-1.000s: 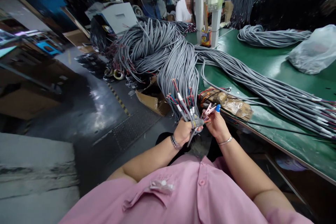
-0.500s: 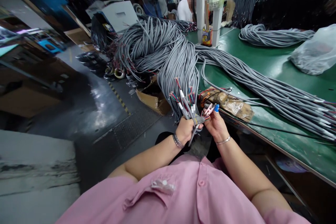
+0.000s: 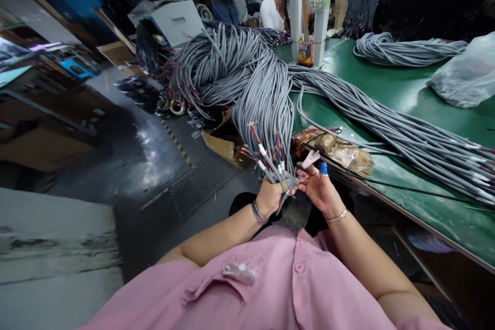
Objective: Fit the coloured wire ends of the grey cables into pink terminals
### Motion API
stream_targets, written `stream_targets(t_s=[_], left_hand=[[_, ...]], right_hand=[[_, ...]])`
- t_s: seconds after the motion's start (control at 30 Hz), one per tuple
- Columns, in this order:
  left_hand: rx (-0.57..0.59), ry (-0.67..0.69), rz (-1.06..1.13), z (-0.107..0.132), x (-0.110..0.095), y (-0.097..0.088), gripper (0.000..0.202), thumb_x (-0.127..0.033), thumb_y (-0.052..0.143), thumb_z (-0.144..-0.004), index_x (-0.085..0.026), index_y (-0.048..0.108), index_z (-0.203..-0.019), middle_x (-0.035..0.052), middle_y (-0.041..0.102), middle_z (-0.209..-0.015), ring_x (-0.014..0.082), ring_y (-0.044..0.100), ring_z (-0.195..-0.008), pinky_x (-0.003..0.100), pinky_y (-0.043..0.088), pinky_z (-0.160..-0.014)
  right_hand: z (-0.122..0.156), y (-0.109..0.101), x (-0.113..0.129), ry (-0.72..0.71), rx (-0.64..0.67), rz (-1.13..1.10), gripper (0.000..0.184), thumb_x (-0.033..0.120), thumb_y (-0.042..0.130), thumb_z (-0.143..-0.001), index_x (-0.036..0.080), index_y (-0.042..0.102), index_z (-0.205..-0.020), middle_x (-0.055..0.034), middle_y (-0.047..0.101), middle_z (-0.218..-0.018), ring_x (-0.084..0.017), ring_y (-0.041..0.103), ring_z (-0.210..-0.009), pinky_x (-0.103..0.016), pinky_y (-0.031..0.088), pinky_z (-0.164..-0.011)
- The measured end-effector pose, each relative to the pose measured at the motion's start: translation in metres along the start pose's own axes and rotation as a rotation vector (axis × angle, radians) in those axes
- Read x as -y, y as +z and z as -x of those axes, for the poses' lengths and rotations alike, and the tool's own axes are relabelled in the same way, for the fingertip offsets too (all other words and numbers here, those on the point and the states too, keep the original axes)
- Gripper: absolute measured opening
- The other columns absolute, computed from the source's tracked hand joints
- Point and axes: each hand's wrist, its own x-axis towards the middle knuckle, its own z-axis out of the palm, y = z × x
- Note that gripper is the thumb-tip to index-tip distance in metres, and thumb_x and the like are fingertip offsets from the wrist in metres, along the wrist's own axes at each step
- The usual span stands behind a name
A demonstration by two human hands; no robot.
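My left hand (image 3: 269, 197) is closed around several grey cables (image 3: 275, 171) whose white-banded ends fan upward with stripped coloured wires. One cable end points right out of this fist, its coloured wires (image 3: 302, 177) spread toward my right hand. Those wires are pinched in the fingers of my right hand (image 3: 323, 193), which wears a blue cover (image 3: 324, 168) on one fingertip. A small pink clip-like tool (image 3: 310, 158) sticks up at the right fingers; how it is held is partly hidden.
A large heap of grey cables (image 3: 228, 62) drapes down ahead. More cables (image 3: 371, 113) lie along the green table (image 3: 410, 95), near a taped wooden block (image 3: 344, 157) and a plastic bag (image 3: 466, 75). A cardboard box (image 3: 224, 147) stands on the floor. Another person (image 3: 271, 10) sits behind.
The right hand has turned and shifted slightly right and down, its fingers now at the coloured wires. The pink tool has swung more upright. The cable ends in my left hand have tilted slightly left.
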Motion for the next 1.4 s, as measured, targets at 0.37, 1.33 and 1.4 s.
stream_targets(t_s=[0.37, 1.33, 1.4], left_hand=[[0.089, 0.164, -0.304, 0.013, 0.008, -0.017, 0.024, -0.033, 0.077, -0.069, -0.014, 0.066, -0.058, 0.0018, 0.064, -0.057, 0.0137, 0.059, -0.057, 0.027, 0.049, -0.060], [0.021, 0.092, -0.174, 0.012, 0.005, -0.026, 0.026, -0.035, 0.080, -0.065, -0.014, 0.067, -0.058, 0.0032, 0.064, -0.056, 0.0137, 0.059, -0.051, 0.026, 0.048, -0.054], [0.007, 0.100, -0.193, 0.012, 0.004, -0.025, 0.028, -0.036, 0.079, -0.066, -0.014, 0.066, -0.056, 0.0029, 0.063, -0.054, 0.0128, 0.057, -0.050, 0.027, 0.048, -0.055]], right_hand=[[0.036, 0.033, -0.007, -0.173, -0.188, 0.548, 0.020, 0.039, 0.073, -0.077, 0.020, 0.070, -0.084, 0.0003, 0.066, -0.072, -0.012, 0.055, -0.063, -0.023, 0.042, -0.057], [0.030, 0.037, -0.015, -0.241, -0.256, 0.645, 0.022, 0.042, 0.074, -0.074, 0.021, 0.070, -0.073, -0.0013, 0.068, -0.068, -0.014, 0.054, -0.060, -0.028, 0.044, -0.057], [0.030, 0.035, -0.017, -0.242, -0.272, 0.635, 0.022, 0.041, 0.076, -0.073, 0.021, 0.069, -0.073, -0.0005, 0.066, -0.067, -0.014, 0.052, -0.060, -0.027, 0.044, -0.057]])
